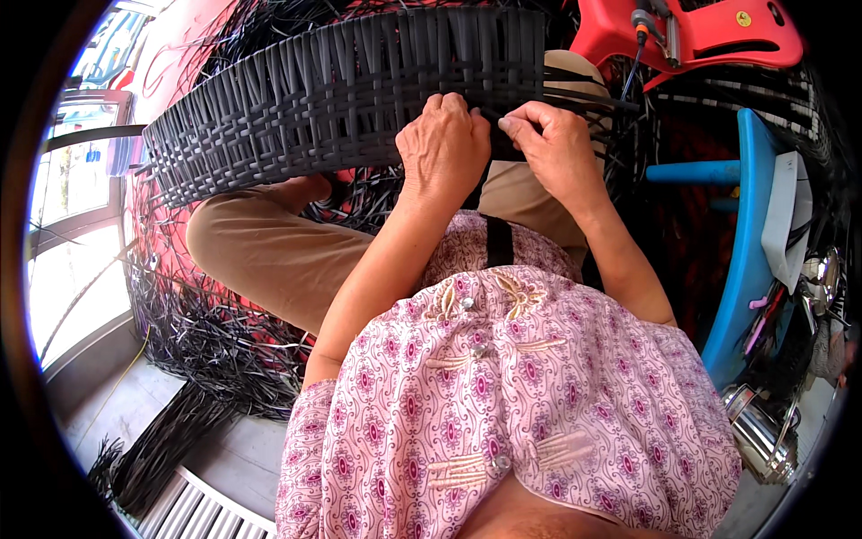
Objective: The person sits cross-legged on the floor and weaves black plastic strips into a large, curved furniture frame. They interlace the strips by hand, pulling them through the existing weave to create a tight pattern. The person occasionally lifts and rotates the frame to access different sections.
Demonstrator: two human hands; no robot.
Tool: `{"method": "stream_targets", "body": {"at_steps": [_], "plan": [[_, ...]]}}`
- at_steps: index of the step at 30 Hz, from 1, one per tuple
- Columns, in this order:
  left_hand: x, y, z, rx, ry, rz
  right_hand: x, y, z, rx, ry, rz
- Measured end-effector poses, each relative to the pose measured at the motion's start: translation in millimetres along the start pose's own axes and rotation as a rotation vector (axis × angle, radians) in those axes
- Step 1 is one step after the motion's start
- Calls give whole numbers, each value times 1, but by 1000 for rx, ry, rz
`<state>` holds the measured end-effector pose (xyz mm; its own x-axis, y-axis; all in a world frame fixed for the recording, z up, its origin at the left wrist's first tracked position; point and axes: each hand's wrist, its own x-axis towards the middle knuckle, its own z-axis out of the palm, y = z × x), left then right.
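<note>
A long, curved panel of woven dark grey plastic strands [314, 99] lies across my lap, tightly woven along its near side, with upright strands along the far side. My left hand [444, 148] is closed at the panel's near edge, its fingertips curled in against the weave and partly hidden. Just to its right, my right hand [557, 153] pinches thumb and forefinger together at what looks like a thin dark strand. The two hands are close but apart. Loose strand ends [593, 101] stick out from the panel's right end, beyond my right hand.
Heaps of loose black strands [224, 346] lie on the left. A red plastic stool [745, 47] at the far right carries a tool with a cable. Nearer on the right stands a blue plastic stool [752, 242]. A shiny metal pot [759, 431] is at the lower right.
</note>
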<state>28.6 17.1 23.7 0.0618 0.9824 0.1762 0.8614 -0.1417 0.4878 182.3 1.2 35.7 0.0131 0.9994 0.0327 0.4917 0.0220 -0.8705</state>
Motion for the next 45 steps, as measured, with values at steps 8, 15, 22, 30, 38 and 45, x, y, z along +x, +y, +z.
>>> {"method": "stream_targets", "body": {"at_steps": [8,15,22,30,38,45], "plan": [[-13,-9,-1,-255,124,46,0,1,0,60,-6,55],[-12,-7,-11,-607,-46,-257,1,-2,-3,-8,-42,59],[-6,-4,-10,-162,48,-27,0,0,-1,48,-16,45],[1,-4,-7,-36,6,55,0,7,0,47,1,34],[5,9,-7,33,-27,-67,1,9,-3,10,-29,7],[-1,1,1,-43,27,-11,2,16,1,88,31,-44]]}}
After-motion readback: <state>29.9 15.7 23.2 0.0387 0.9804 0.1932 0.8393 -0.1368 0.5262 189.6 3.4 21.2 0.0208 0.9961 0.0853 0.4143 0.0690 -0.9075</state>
